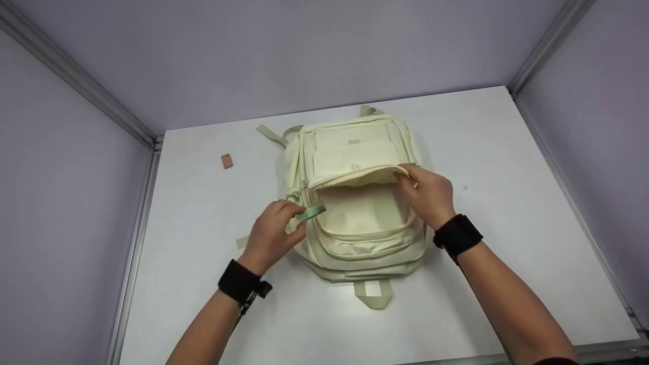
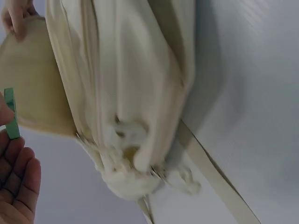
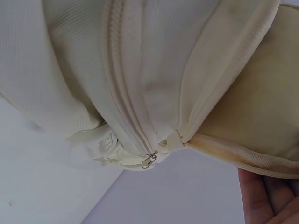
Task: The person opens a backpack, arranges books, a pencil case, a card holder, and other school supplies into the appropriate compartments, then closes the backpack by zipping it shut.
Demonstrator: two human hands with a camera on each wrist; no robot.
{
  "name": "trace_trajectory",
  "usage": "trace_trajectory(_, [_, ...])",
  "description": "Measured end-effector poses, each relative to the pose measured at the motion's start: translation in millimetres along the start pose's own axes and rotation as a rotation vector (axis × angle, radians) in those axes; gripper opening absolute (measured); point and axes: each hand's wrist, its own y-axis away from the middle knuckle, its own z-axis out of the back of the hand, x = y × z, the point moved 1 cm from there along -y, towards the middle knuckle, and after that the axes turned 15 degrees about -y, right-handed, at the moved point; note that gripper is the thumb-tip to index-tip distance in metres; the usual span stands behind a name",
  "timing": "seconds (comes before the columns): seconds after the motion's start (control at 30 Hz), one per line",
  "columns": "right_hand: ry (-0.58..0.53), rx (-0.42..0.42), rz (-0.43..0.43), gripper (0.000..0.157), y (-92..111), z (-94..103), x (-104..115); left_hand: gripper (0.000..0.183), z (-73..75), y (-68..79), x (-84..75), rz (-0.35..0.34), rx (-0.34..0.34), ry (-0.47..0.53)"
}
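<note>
A cream backpack [image 1: 352, 142] lies on the white table with its front pocket [image 1: 355, 210] unzipped and gaping. My right hand [image 1: 431, 196] grips the edge of the pocket flap [image 3: 266, 116] at its right side and holds it up. Between thumb and fingers of my left hand [image 1: 271, 230] is a thin green roll of tape [image 1: 311, 212], seen nearly edge-on. It hovers at the left edge of the pocket opening. In the left wrist view the green tape roll [image 2: 11, 113] stands upright in the pinch, with the raised flap behind it.
A small reddish-brown block [image 1: 226, 161] lies on the white table [image 1: 203, 203] left of the backpack. Loose straps [image 1: 271, 136] stick out at the top left, and a carry loop [image 1: 373, 299] points toward me. Pale walls enclose the table's back and sides.
</note>
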Motion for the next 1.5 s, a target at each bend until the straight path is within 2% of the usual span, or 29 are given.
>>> trace_trajectory(0.1, [0.0,-0.003,-0.002,0.018,-1.5,1.3,-0.1,0.024,-8.3,-16.3,-26.7,-0.056,0.02,-0.008])
trace_trajectory(0.23, [0.008,-0.007,-0.012,0.018,-3.2,3.4,-0.3,0.021,-21.9,-36.7,-53.5,-0.123,0.046,-0.055])
trace_trajectory(0.4, [0.012,0.0,-0.032,0.019,-4.1,4.7,-1.1,0.02,-39.3,-56.7,-75.6,-0.177,0.062,-0.077])
trace_trajectory(0.5, [0.015,-0.003,-0.036,0.019,-4.3,5.0,-1.6,0.018,-49.0,-65.8,-82.5,-0.174,0.085,-0.082])
trace_trajectory(0.63, [0.014,0.001,-0.038,0.02,-4.8,5.0,-1.4,0.013,-57.9,-71.8,-84.6,-0.125,0.151,-0.099])
trace_trajectory(0.8, [0.014,-0.003,-0.031,0.02,-5.1,4.3,-1.6,0.012,-63.3,-71.2,-81.6,-0.078,0.23,-0.13])
trace_trajectory(1.1, [0.009,0.012,-0.031,0.019,-2.4,1.8,-1.5,0.017,-65.8,-67.1,-78.1,-0.067,0.276,-0.145])
trace_trajectory(1.3, [0.008,0.013,-0.022,0.017,-1.4,0.5,-1.1,0.023,-63.9,-65.5,-77.1,-0.054,0.277,-0.14])
trace_trajectory(1.4, [0.003,0.018,-0.025,0.018,-0.4,-0.1,-0.8,0.026,-61.0,-62.5,-74.7,-0.063,0.241,-0.122])
trace_trajectory(1.5, [-0.007,0.025,-0.03,0.018,1.1,-0.6,0.2,0.021,-55.4,-55.4,-68.9,-0.064,0.184,-0.101])
